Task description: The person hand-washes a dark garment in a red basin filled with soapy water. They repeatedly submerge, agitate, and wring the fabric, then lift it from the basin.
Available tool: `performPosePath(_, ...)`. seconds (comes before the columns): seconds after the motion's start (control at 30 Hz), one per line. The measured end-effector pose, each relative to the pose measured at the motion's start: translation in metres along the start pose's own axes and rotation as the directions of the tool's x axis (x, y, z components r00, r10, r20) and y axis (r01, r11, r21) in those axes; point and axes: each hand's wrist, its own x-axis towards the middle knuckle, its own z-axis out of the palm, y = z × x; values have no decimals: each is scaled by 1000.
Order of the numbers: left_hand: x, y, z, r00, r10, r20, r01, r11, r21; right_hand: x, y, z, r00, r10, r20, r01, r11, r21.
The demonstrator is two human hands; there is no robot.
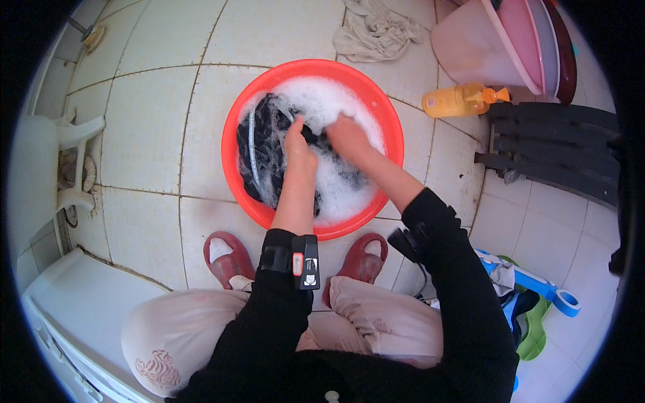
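A round red basin [231, 168] stands on the floor in front of me, filled with white suds [346, 195]. On its left side lies a wet black garment [269, 151] with white stripes, partly under the foam. My left hand [299, 149] is closed on a bunched part of the garment near the basin's middle, thumb on top. Just to the right, my right hand [348, 138] is curled at the same dark cloth, its fingertips hidden by foam and fabric. A short stretch of the cloth runs between both hands.
An orange bottle [457, 101] lies on the tiles at the right, below stacked basins [480, 47]. A grey cloth [376, 33] lies beyond the red basin. A dark slatted stool [554, 148] is at far right, a white plastic chair [40, 174] at left.
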Motion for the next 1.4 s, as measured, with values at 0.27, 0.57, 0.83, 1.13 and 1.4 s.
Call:
performPosePath(0.27,-17,14,5,946,-301,122,302,953,14,-31,-33,-43,902,-147,-406,358,780,512)
performPosePath(0.57,-7,-16,3,973,-141,183,140,990,15,-5,-46,-44,947,-29,-319,77,987,139)
performPosePath(0.83,-40,25,5,871,-432,233,442,897,8,5,17,-57,851,-49,-523,330,825,458)
performPosePath(1.13,-28,18,-2,912,-281,299,320,943,-88,-11,18,-54,922,118,369,-383,426,820)
performPosePath(1.4,5,-10,7,983,-32,-179,21,998,-65,9,25,2,959,119,-256,-70,979,192)
